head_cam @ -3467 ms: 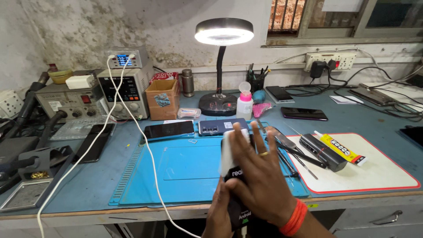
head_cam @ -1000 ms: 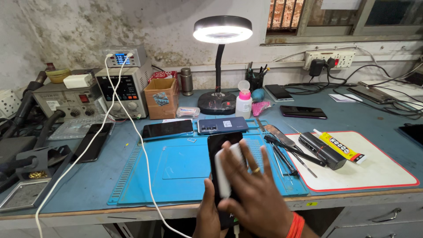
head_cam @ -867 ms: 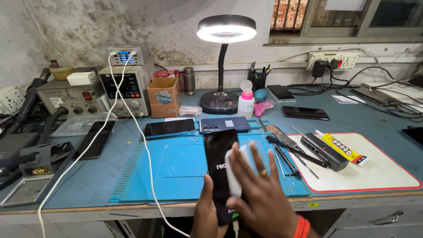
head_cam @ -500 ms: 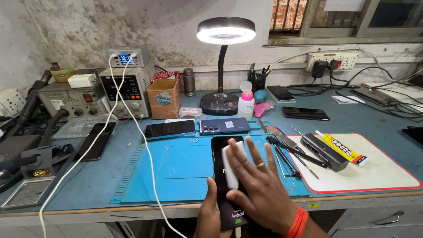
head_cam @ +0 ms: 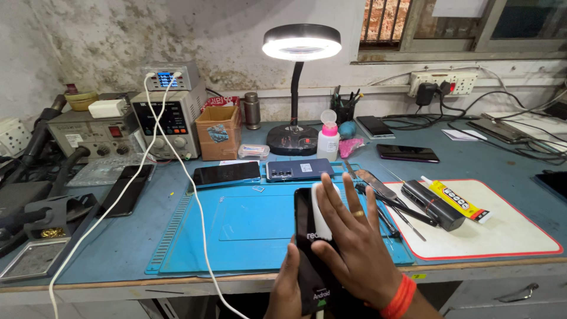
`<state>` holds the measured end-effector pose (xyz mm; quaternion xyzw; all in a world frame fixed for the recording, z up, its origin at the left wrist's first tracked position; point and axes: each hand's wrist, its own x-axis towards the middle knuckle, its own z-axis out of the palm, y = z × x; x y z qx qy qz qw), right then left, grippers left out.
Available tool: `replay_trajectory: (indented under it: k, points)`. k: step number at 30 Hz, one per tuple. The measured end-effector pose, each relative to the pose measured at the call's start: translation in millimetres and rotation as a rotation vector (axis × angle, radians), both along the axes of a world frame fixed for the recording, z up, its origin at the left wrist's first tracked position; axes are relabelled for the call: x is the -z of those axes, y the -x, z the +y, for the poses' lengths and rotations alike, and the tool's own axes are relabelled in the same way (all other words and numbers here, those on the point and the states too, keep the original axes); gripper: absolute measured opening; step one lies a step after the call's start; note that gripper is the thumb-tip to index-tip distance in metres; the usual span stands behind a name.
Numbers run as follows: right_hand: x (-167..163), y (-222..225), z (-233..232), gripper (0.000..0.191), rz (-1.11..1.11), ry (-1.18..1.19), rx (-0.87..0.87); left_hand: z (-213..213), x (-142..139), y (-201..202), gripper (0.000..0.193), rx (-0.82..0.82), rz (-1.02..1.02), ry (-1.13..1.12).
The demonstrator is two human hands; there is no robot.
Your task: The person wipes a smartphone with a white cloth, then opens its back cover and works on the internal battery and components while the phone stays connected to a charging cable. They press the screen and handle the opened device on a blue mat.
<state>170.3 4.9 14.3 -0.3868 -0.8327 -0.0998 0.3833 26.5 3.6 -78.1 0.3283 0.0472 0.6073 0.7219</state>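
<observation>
At the worktop's front edge the left hand grips the black smartphone while right hand fingers, spread apart, press a white pad; wiping evenly seems best

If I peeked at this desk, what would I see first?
First, the glowing ring lamp at the back of the blue table. Then, at the near edge, the left hand holds a black phone with its screen lit, while the right hand presses a white pad on it. A white cable runs across the blue mat.
</observation>
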Motion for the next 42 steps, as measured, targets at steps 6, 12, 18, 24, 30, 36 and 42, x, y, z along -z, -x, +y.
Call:
replay_trajectory:
  k: [6, 12, 18, 24, 30, 36, 42]
  points:
    - [20, 20, -26, 0.086, -0.124, -0.075, -0.054, 7, 18, 4, 0.069, 0.036, -0.032, 0.105]
    - [-4, 8, -1, 0.085, -0.006, -0.046, 0.010, 14, 33, -5, 0.066, -0.116, 0.087, 0.105]
    - [3, 20, -19, 0.089, 0.005, -0.079, -0.014, 9, 19, 4, 0.067, 0.002, -0.080, -0.037]
    - [-11, 17, -10, 0.083, -0.071, -0.044, -0.017, 13, 22, 1, 0.067, -0.211, 0.247, -0.121]
    - [13, 1, -3, 0.093, -0.123, -0.085, -0.162, 0, 0, 6, 0.089, 0.107, 0.023, 0.009]
    - [37, 9, -19, 0.062, -0.406, -0.569, -0.072, -2, -12, 21, 0.112, 0.282, -0.124, -0.139]
    - [-20, -12, 8, 0.082, -0.229, -0.174, -0.078, -4, -4, 9, 0.110, 0.218, 0.090, 0.043]
